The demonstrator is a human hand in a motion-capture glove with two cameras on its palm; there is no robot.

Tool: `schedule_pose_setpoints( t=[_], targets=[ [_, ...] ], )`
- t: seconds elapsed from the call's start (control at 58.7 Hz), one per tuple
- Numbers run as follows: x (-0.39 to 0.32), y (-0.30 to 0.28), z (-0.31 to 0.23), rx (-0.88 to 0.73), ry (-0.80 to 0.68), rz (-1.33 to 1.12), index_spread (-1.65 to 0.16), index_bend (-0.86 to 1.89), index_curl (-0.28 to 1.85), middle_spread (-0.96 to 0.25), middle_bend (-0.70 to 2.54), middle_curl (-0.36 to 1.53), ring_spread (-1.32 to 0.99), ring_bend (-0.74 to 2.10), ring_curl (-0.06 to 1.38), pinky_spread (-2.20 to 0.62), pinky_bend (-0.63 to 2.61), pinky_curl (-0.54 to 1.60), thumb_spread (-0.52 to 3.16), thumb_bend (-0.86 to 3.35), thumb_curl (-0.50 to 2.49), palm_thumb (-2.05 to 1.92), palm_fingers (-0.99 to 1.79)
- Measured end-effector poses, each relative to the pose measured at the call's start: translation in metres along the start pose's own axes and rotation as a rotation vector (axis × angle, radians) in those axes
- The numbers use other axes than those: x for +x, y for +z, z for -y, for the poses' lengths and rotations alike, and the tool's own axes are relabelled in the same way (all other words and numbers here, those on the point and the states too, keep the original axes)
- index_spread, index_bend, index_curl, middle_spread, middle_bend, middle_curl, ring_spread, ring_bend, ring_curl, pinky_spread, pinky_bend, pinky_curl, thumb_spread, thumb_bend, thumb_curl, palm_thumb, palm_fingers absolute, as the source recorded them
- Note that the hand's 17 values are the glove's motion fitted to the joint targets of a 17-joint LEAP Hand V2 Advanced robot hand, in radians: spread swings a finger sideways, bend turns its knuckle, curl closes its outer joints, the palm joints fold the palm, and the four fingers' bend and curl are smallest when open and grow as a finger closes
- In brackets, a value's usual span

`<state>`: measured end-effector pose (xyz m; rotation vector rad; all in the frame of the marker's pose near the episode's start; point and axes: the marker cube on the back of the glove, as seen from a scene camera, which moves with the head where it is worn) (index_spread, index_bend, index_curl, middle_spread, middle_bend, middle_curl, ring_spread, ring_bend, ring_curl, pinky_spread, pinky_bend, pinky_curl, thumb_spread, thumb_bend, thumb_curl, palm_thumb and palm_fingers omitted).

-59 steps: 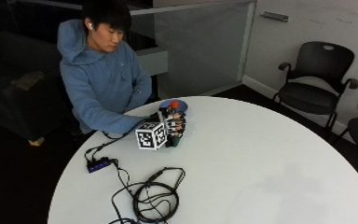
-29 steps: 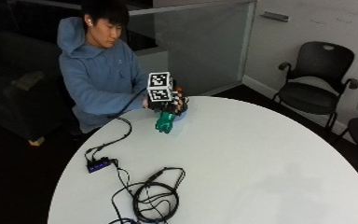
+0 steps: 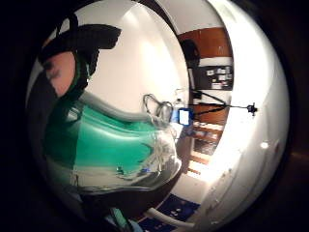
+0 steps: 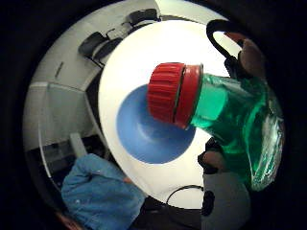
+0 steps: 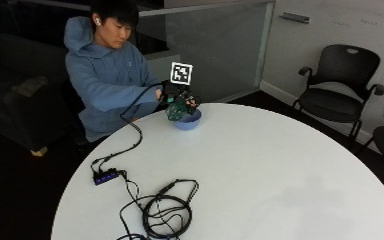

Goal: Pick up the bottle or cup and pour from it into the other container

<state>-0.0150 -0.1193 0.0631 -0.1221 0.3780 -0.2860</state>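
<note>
White round table [image 5: 258, 165], black chair [image 5: 338, 95] behind; gloved grip [image 5: 175, 97] curls round green bottle [image 5: 176, 109], seemingly over blue bowl [image 5: 187, 120]

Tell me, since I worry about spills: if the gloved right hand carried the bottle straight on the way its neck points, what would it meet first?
Probably the blue bowl: the green bottle's red cap hangs over its opening; the gap between them is unclear.

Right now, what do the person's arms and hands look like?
Both arms are in blue hoodie sleeves. The right hand wears a black glove with black straps. I cannot make out the other hand clearly.
</note>
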Motion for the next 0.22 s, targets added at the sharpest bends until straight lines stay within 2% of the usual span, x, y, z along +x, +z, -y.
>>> schedule_pose_setpoints(
  t=[0.102,0.17,0.222],
  targets=[
    [-0.04,-0.013,0.0,-0.033,0.017,0.056,-0.13,0.13,0.33,0.01,0.26,0.49,-0.12,0.4,0.43,0.02,0.19,0.39,0.33,-0.03,0.71,1.05,1.06],
    [-0.04,-0.011,-0.001,-0.048,-0.025,-0.176,-0.13,0.13,0.33,0.0,0.25,0.49,-0.12,0.4,0.43,0.02,0.2,0.39,0.33,-0.04,0.71,1.04,1.05],
    [-0.04,-0.012,-0.001,-0.06,-0.034,-0.242,-0.14,0.13,0.33,0.0,0.25,0.49,-0.12,0.39,0.43,0.02,0.2,0.39,0.34,-0.04,0.71,1.04,1.05]
  ],
)
